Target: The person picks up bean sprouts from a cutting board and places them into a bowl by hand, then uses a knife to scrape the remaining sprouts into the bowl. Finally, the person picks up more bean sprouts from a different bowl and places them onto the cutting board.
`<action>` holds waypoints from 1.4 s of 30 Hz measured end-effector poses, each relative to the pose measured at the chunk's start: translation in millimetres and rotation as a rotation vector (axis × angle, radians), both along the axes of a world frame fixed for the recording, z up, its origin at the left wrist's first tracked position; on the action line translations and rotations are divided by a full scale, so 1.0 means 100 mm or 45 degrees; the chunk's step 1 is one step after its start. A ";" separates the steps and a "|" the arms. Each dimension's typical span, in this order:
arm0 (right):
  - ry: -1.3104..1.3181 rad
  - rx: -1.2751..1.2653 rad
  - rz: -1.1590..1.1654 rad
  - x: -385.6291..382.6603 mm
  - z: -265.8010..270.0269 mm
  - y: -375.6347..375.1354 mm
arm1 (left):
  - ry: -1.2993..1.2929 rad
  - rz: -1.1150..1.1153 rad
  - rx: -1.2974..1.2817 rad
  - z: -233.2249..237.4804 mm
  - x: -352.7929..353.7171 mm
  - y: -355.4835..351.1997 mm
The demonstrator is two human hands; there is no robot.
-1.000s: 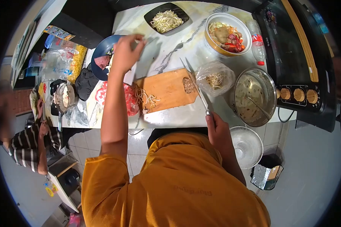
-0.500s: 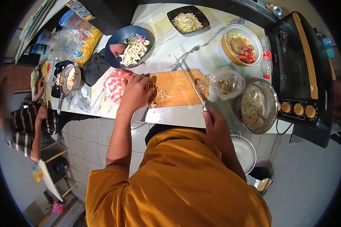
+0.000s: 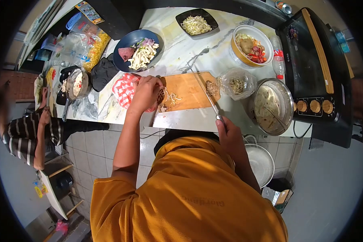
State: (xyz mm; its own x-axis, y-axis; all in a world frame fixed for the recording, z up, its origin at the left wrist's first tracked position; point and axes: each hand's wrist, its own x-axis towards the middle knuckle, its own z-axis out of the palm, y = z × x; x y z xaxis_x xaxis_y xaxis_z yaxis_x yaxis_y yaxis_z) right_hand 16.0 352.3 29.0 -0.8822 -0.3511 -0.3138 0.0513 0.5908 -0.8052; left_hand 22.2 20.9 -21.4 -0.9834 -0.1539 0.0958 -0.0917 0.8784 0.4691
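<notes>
In my right hand (image 3: pixel 229 131) is the handle of a long knife (image 3: pixel 205 92), its blade slanting up and away over the right part of the wooden cutting board (image 3: pixel 187 86). My left hand (image 3: pixel 147 94) is at the board's left end, fingers curled and pressed together; what they hold is hidden. Beside and partly under it lies a red-and-white checked bag (image 3: pixel 124 89). Thin pale strands like bean sprouts (image 3: pixel 172 99) are scattered on the board near the left fingers, with brownish bits among them. A small brown clump (image 3: pixel 212 88) rests at the board's right end.
Behind the board stand a blue plate (image 3: pixel 119 42) of chopped food, a black dish (image 3: pixel 180 17) of sprouts and a bowl (image 3: pixel 234 52) of vegetables. To the right are a clear bag (image 3: pixel 248 82), a metal bowl (image 3: pixel 288 117) and an oven (image 3: pixel 310 68). Another person (image 3: pixel 24 135) works at left.
My left hand has risen slightly and its fingers have drawn in, uncovering brownish bits at the board's left end. The knife stays almost where it was. The view has shifted a little.
</notes>
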 end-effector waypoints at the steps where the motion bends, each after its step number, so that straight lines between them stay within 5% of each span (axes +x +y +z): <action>1: 0.004 -0.003 -0.006 0.02 -0.01 0.01 | -0.062 0.013 0.042 0.06 0.00 0.00; 15: 0.045 -0.082 -0.056 0.19 0.00 0.10 | -0.119 0.015 -0.088 0.11 -0.03 0.00; 20: 0.061 -0.072 -0.035 0.19 -0.04 0.12 | -0.152 0.039 0.367 0.23 -0.04 -0.02; 24: 0.068 -0.057 -0.054 0.17 -0.02 0.05 | -0.134 0.089 0.332 0.18 -0.12 0.29; 27: 0.038 -0.053 -0.077 0.13 -0.12 0.03 | 0.232 0.197 0.025 -0.04 -0.19 0.67; 42: 0.023 -0.022 -0.022 0.23 -0.20 -0.03 | 0.452 0.318 -0.012 -0.38 -0.19 1.06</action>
